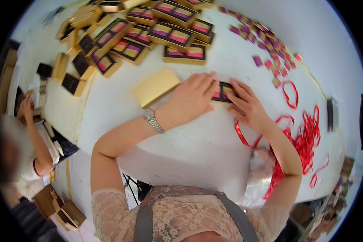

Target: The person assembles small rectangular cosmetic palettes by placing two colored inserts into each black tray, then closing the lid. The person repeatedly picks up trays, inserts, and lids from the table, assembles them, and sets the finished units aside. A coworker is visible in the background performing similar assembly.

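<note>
A small dark-framed box with pink and gold pieces lies between my hands on the white table, its ends partly covered. My left hand, with a silver watch at its wrist, reaches over the box's left end, fingers stretched out. Around the right end curl the fingers of my right hand, some touching the top and edge. Left of my left hand rests a plain gold lid or closed box. A red ribbon loop lies just below my right hand.
Gold boxes with pink and purple pieces are piled at the far left and middle. Small wrapped squares scatter at far right. Red ribbons heap at right beside a clear plastic bag. Another person's hand is at left.
</note>
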